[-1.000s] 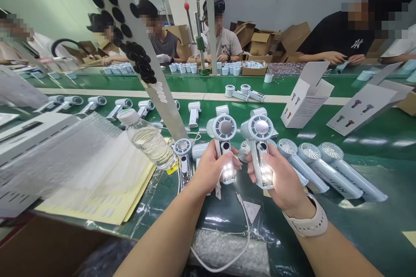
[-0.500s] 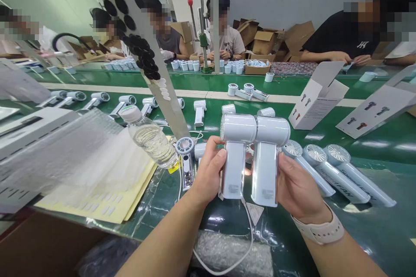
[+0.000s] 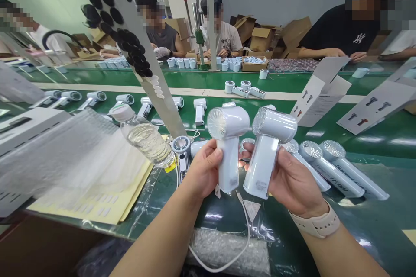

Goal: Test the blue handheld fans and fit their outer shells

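Over the green workbench (image 3: 383,149), at 12 o'clock from the wrists, two white handheld fans are held up. The left fan (image 3: 227,138) stands upright, its handle clenched in the left hand (image 3: 204,169). The right fan (image 3: 264,151) tilts, its handle grasped by the right hand (image 3: 292,181). Gripping low seems best, leaving the fan heads uncovered. A water bottle (image 3: 144,140) stands at 10 o'clock, pale blue fans (image 3: 338,173) lie at 3 o'clock, and a white cable (image 3: 247,231) runs at 6 o'clock.
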Tool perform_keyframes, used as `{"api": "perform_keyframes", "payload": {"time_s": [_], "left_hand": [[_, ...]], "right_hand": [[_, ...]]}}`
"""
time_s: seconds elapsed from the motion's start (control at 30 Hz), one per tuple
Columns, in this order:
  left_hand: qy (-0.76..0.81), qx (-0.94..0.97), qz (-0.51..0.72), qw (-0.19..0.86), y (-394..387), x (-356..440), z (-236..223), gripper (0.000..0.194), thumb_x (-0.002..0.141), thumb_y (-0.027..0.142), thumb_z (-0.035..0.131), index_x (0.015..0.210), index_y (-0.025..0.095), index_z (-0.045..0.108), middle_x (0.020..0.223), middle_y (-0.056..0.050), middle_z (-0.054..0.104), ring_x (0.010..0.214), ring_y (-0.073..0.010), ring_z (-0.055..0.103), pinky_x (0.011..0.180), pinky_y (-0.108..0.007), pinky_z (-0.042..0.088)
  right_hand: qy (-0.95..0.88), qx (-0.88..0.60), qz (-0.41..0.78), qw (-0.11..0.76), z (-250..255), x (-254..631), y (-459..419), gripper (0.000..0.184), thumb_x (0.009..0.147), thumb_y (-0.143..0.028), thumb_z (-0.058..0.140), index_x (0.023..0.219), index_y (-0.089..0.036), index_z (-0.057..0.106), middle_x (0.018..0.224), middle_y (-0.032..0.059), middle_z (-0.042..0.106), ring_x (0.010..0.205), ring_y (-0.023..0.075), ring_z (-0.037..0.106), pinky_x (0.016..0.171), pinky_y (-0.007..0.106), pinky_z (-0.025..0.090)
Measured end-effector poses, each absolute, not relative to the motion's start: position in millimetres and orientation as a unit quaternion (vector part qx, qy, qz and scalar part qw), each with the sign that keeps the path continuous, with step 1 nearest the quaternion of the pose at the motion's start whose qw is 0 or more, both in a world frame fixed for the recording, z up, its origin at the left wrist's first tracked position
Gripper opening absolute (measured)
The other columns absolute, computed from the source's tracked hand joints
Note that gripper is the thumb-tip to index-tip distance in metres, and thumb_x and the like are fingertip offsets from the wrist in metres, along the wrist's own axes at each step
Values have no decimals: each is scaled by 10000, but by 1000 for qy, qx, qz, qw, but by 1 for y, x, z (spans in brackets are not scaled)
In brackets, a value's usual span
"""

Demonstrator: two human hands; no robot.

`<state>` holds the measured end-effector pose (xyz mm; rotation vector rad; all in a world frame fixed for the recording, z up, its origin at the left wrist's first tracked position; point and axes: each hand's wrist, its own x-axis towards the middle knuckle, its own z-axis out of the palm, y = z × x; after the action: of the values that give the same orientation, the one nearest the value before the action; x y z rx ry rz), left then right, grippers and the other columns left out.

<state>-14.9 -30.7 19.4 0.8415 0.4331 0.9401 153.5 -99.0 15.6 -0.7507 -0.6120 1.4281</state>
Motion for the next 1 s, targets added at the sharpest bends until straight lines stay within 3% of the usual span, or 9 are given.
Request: {"api": "perform_keyframes", "payload": {"time_s": [0.2, 0.33, 0.57, 0.7, 0.87, 1.0], "left_hand": [[213, 341, 438, 804, -26, -17, 18, 430, 680, 427, 844, 980, 160, 689, 904, -52, 706, 791, -176, 666, 691, -274, 546], [215, 367, 436, 793, -26, -16, 15, 478, 688, 457, 844, 1017, 161, 664, 860, -52, 699, 765, -175, 663, 691, -274, 534], [207, 361, 421, 806, -27, -14, 13, 478, 715, 451, 835, 1061, 177, 648, 936, -70, 709, 858, -216, 676, 787, -333, 544], [198, 342, 420, 817, -27, -14, 13, 498, 659, 406, 885, 1043, 183, 661, 946, -46, 707, 896, -190, 668, 820, -297, 538], [206, 347, 426, 810, -25, -16, 13, 508, 691, 446, 854, 1084, 184, 668, 984, -56, 708, 911, -197, 666, 829, -311, 541], [223, 349, 433, 800, -25, -16, 11, 542, 627, 421, 900, 1053, 180, 669, 974, -49, 703, 911, -195, 665, 814, -299, 539]], "right_hand": [[-292, -362, 599, 651, 16, 155, -97, 479, 692, -510, 858, 1084, -296, 686, 1038, 30, 767, 892, 221, 725, 751, 330, 613], [-281, -360, 600, 657, 17, 155, -94, 444, 704, -485, 855, 1069, -296, 688, 981, 5, 759, 858, 189, 711, 750, 292, 603], [-256, -351, 612, 660, 13, 155, -91, 421, 770, -461, 801, 1133, -296, 668, 1119, 25, 748, 1030, 227, 697, 866, 361, 592], [-234, -341, 618, 668, 12, 154, -89, 426, 777, -439, 798, 1159, -312, 661, 1147, 25, 744, 1066, 235, 689, 907, 394, 578], [-251, -342, 615, 665, 12, 154, -89, 374, 848, -474, 722, 1174, -302, 661, 1226, 47, 723, 1179, 267, 647, 990, 466, 533], [-252, -344, 620, 659, 12, 154, -89, 338, 897, -488, 644, 1174, -296, 666, 1216, 52, 723, 1129, 266, 668, 968, 464, 539]]}}
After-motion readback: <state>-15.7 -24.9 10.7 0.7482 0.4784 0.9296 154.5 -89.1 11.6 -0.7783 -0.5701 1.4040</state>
